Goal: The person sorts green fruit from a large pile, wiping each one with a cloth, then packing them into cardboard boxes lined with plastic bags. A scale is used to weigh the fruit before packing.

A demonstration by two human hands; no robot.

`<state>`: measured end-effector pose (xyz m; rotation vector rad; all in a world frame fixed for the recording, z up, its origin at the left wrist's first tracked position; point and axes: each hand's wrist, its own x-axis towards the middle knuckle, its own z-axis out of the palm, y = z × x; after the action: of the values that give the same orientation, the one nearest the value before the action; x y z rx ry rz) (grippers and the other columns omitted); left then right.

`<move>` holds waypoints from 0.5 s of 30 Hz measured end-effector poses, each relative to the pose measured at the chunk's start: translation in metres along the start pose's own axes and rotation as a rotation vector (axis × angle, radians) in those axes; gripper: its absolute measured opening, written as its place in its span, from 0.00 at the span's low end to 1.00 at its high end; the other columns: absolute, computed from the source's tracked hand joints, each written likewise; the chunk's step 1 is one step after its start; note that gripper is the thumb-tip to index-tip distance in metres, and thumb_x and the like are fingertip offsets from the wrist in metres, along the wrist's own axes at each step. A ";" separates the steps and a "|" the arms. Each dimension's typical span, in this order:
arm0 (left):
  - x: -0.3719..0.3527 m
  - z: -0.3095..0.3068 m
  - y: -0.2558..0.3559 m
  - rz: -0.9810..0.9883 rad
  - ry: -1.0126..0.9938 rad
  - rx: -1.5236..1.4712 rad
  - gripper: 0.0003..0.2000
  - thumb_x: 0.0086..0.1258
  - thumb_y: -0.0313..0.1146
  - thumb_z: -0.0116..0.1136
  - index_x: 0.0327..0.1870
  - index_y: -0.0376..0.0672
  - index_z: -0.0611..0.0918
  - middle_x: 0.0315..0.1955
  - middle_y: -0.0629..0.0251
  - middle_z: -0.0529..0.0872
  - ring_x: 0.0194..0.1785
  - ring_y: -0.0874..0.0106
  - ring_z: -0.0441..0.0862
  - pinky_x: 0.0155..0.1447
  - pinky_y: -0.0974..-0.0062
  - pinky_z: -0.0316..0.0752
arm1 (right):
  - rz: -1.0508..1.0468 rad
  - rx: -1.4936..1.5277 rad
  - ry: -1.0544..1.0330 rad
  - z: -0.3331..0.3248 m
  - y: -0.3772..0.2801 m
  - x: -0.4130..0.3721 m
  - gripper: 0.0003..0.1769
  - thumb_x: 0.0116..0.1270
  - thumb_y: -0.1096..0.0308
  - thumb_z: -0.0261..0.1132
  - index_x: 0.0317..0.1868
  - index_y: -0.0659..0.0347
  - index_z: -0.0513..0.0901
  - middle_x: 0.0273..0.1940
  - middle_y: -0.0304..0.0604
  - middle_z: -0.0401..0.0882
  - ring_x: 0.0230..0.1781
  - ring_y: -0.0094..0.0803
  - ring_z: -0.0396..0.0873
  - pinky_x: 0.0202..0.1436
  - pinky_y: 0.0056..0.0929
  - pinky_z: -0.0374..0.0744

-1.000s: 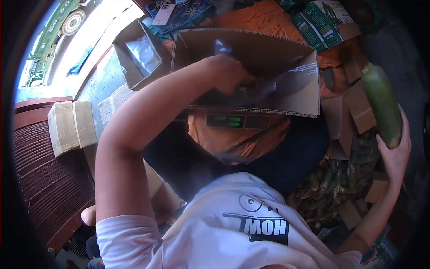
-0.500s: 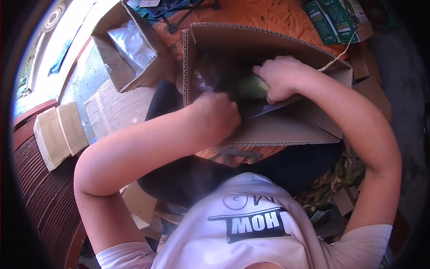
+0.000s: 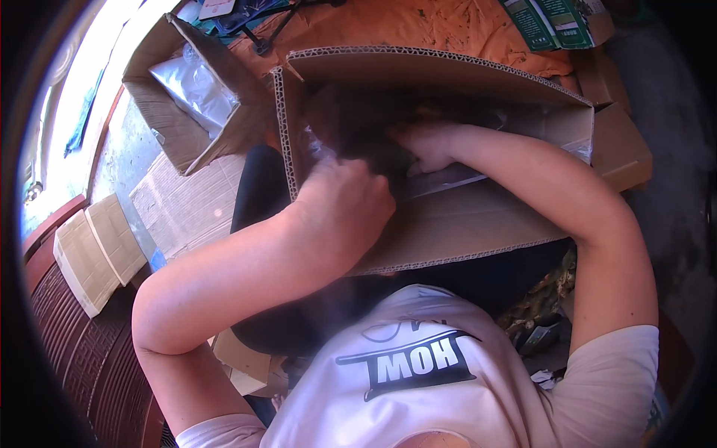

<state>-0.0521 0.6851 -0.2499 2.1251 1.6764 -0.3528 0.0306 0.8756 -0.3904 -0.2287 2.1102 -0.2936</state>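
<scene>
A large open cardboard box (image 3: pixel 463 224) stands in front of my body, its inside dark. My left hand (image 3: pixel 347 205) is closed in a fist at the box's near left side, and what its fingers hold is hidden. Shiny clear plastic (image 3: pixel 317 145) shows inside the box, just beyond that hand. My right hand (image 3: pixel 429 148) reaches down into the middle of the box. Its fingers and thumb are curled around something dark that I cannot make out. Another strip of clear plastic (image 3: pixel 455 179) lies below my right hand, along the near inner wall.
To the left stands a smaller open carton (image 3: pixel 160 119) holding a clear plastic bag (image 3: pixel 198 93). Flattened cardboard (image 3: pixel 187 198) and a closed carton (image 3: pixel 101 250) are at left. An orange sheet (image 3: pixel 388 30) spreads behind the box, with a green printed carton (image 3: pixel 556 22) at upper right.
My right hand has gone deeper into the box, moving left; the greenish thing it held is now lost in shadow. My left hand stays closed near the left side. The view has shifted slightly.
</scene>
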 end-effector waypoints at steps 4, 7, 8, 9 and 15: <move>0.003 0.001 0.002 -0.015 -0.014 0.051 0.17 0.63 0.29 0.53 0.54 0.47 0.80 0.29 0.66 0.82 0.39 0.68 0.81 0.41 0.73 0.76 | 0.010 -0.154 0.056 0.013 -0.004 0.009 0.52 0.56 0.46 0.67 0.73 0.58 0.50 0.70 0.51 0.58 0.67 0.45 0.64 0.68 0.49 0.62; -0.006 0.001 0.003 -0.022 0.114 0.077 0.18 0.63 0.29 0.52 0.56 0.49 0.80 0.29 0.66 0.78 0.39 0.69 0.78 0.44 0.73 0.74 | 0.109 -0.218 0.083 0.008 -0.009 0.007 0.53 0.55 0.47 0.68 0.73 0.59 0.50 0.68 0.52 0.61 0.66 0.46 0.65 0.67 0.47 0.65; -0.007 0.001 0.004 -0.033 0.150 0.122 0.18 0.63 0.29 0.51 0.56 0.50 0.80 0.30 0.66 0.78 0.39 0.69 0.78 0.45 0.73 0.74 | 0.116 -0.207 0.092 0.006 -0.008 0.007 0.52 0.55 0.48 0.69 0.73 0.58 0.51 0.68 0.52 0.61 0.67 0.46 0.65 0.67 0.46 0.65; -0.007 0.003 0.004 -0.040 0.187 0.168 0.19 0.64 0.29 0.51 0.56 0.50 0.79 0.30 0.66 0.78 0.39 0.69 0.77 0.45 0.73 0.74 | 0.126 -0.193 0.101 0.002 -0.007 0.007 0.51 0.55 0.49 0.69 0.73 0.57 0.53 0.69 0.52 0.61 0.67 0.46 0.64 0.68 0.44 0.65; -0.002 0.003 0.010 -0.044 0.054 0.068 0.19 0.62 0.24 0.45 0.54 0.47 0.80 0.34 0.61 0.78 0.42 0.64 0.75 0.51 0.65 0.70 | -0.064 -0.121 0.263 -0.044 -0.006 -0.084 0.31 0.60 0.59 0.66 0.63 0.57 0.70 0.55 0.54 0.75 0.56 0.48 0.74 0.58 0.42 0.74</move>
<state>-0.0429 0.6802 -0.2507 2.1677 1.7669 -0.3735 0.0372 0.8986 -0.2980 -0.3451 2.3870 -0.2443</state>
